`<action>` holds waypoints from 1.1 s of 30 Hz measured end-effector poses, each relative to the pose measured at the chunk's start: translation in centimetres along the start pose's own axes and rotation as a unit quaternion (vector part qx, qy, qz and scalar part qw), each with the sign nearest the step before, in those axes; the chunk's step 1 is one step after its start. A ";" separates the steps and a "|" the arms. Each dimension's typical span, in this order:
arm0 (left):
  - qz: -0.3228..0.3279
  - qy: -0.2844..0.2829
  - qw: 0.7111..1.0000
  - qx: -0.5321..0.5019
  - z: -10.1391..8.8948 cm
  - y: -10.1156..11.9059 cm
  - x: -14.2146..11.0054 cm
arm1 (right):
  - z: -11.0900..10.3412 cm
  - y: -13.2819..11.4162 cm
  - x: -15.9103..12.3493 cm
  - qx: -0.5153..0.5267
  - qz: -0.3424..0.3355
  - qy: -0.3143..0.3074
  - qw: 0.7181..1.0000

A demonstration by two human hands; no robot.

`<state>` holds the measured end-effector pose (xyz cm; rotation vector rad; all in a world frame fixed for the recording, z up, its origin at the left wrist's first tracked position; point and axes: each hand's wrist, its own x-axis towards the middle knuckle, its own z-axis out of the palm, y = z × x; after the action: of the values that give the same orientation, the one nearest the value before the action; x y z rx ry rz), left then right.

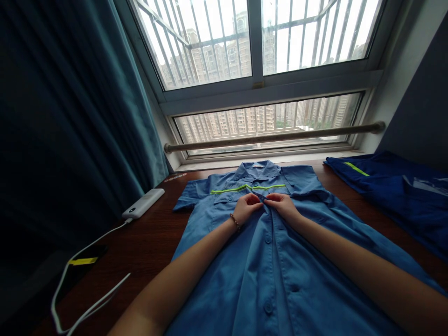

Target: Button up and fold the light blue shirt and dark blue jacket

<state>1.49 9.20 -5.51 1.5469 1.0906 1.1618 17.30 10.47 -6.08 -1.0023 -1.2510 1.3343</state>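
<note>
A blue work shirt point(245, 261) with a yellow-green stripe across the chest lies flat, front up, on a dark wooden table point(147, 238), collar toward the window. My left hand point(247, 206), with a bead bracelet on the wrist, pinches the left edge of the shirt's front placket near the chest. My right hand point(283, 205) pinches the facing edge right beside it. Both hands have fingers curled shut on the cloth, fingertips almost touching. Buttons run down the placket below my hands.
A white power bank point(143, 203) with a white cable point(87, 280) lies at the left of the table, near a dark phone point(84, 262). Darker blue folded garments point(392, 186) lie at the right. A teal curtain point(77, 116) hangs left; a barred window point(259, 70) is ahead.
</note>
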 end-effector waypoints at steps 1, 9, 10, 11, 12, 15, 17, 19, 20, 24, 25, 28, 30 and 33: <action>0.011 0.002 1.000 0.010 0.0 0.0 0.0 | 0.0 -0.1 0.0 0.018 0.008 0.005 1.000; 0.027 0.033 0.997 0.065 0.0 0.5 -0.1 | 0.3 -0.6 -0.2 0.133 0.064 -0.029 0.989; 0.016 0.027 0.998 0.052 0.0 0.5 -0.1 | 0.3 -0.6 -0.2 0.134 0.065 -0.029 0.988; 0.007 0.021 0.999 0.040 0.1 0.4 0.0 | 0.3 -0.6 -0.2 0.132 0.065 -0.028 0.989; 0.000 0.016 0.999 0.030 0.1 0.3 0.0 | 0.3 -0.5 -0.2 0.129 0.064 -0.026 0.989; -0.019 0.008 0.999 0.024 0.1 -0.1 0.1 | 0.3 -0.5 -0.2 0.118 0.058 -0.019 0.991; -0.029 0.001 0.999 0.039 0.0 -0.3 0.1 | 0.4 -0.5 -0.2 0.113 0.054 -0.012 0.992; -0.012 0.003 0.997 0.070 -0.1 -0.3 0.1 | 0.4 -0.5 -0.2 0.116 0.053 -0.006 0.992; 0.013 0.012 0.995 0.093 -0.2 -0.2 0.0 | 0.5 -0.6 -0.3 0.119 0.052 -0.003 0.991; 0.152 0.053 0.966 0.202 -0.2 0.7 -0.5 | 0.4 -0.6 -0.3 0.131 0.056 -0.005 0.990; 0.171 0.051 0.959 0.220 -0.2 0.8 -0.6 | 0.4 -0.6 -0.3 0.128 0.055 -0.006 0.990; 0.177 0.044 0.952 0.248 -0.1 1.0 -0.9 | 0.3 -0.7 -0.4 0.112 0.053 -0.006 0.992; 0.162 0.052 0.952 0.255 0.0 0.9 -0.9 | 0.2 -0.8 -0.4 0.114 0.055 -0.014 0.992; 0.148 0.065 0.956 0.245 -0.1 0.7 -0.9 | 0.2 -1.0 -0.6 0.127 0.062 -0.024 0.990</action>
<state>1.36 8.18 -4.95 2.0981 1.3369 1.2674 17.30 9.84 -5.07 -0.8822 -1.0361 1.5779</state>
